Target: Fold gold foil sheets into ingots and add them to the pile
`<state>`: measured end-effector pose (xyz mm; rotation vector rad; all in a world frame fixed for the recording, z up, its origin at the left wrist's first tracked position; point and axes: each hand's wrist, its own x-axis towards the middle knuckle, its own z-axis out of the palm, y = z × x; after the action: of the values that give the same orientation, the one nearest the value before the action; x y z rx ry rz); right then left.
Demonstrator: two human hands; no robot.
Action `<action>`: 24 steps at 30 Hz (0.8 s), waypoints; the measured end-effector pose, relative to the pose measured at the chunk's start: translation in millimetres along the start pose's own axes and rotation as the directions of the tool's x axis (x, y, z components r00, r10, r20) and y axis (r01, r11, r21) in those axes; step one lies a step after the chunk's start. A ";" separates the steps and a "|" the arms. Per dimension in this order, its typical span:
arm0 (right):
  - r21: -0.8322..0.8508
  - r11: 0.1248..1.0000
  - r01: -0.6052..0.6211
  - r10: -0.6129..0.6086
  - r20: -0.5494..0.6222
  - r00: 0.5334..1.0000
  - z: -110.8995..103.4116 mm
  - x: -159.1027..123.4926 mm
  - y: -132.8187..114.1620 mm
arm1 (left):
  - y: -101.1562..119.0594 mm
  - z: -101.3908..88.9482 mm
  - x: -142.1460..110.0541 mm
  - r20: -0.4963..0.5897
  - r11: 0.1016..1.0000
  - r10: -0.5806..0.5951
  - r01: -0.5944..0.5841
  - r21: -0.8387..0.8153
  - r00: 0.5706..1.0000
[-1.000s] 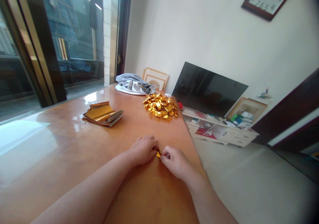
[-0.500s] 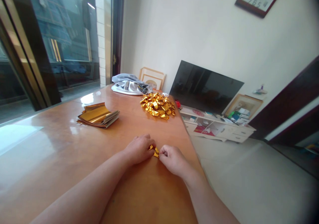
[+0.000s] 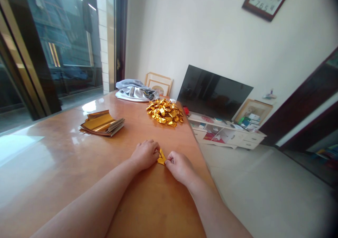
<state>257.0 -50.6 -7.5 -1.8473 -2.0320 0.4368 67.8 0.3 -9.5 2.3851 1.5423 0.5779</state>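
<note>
Between my hands, on the polished wooden table (image 3: 148, 202), is a small piece of folded gold foil paper (image 3: 161, 157). My left hand (image 3: 145, 154) grips its left side, fingers curled over it. At its right end my right hand (image 3: 179, 164) pinches the edge between thumb and forefinger. Farther back on the table lies a pile of folded gold foil pieces (image 3: 165, 113). To the left rests a stack of gold foil sheets (image 3: 102, 122), slightly curled, with pale undersides.
Grey-blue cloth (image 3: 136, 90) lies bunched at the table's far end, with framed pictures (image 3: 158, 84) behind it. The table's right edge runs close beside my right arm. Beyond stand a white cabinet (image 3: 229, 135) and a television (image 3: 213, 93). A glass door (image 3: 60, 47) is at left.
The gold foil paper shows more of its face between my hands, and my right hand's grip on it has shifted slightly. The whole view has swung a little to the right.
</note>
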 end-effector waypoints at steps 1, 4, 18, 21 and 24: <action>-0.011 1.000 0.002 -0.002 0.000 1.000 -0.8 -0.4 -1.3 | 0.2 0.1 0.2 -0.028 0.999 -0.043 0.044 0.027 0.999; -0.038 0.999 0.017 -0.018 -0.011 1.000 -1.5 -0.6 -3.1 | 1.3 -0.3 0.5 -0.058 0.990 -0.129 0.131 0.046 0.990; 0.007 1.000 0.030 -0.030 -0.027 0.999 4.5 2.2 3.6 | 2.7 -1.1 2.8 0.046 0.984 -0.178 0.178 0.006 0.983; 0.024 0.999 0.037 -0.036 -0.035 0.999 6.4 2.8 5.8 | 3.3 -1.7 1.8 0.073 0.986 -0.168 0.169 0.003 0.983; 0.035 0.999 0.038 -0.036 -0.046 0.998 7.9 3.2 6.3 | 2.7 -1.9 2.0 0.058 0.981 -0.195 0.196 -0.009 0.979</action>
<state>258.7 -46.7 -17.3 -1.7798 -2.0124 0.4144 69.8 0.9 -6.3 2.1857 1.7152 0.4727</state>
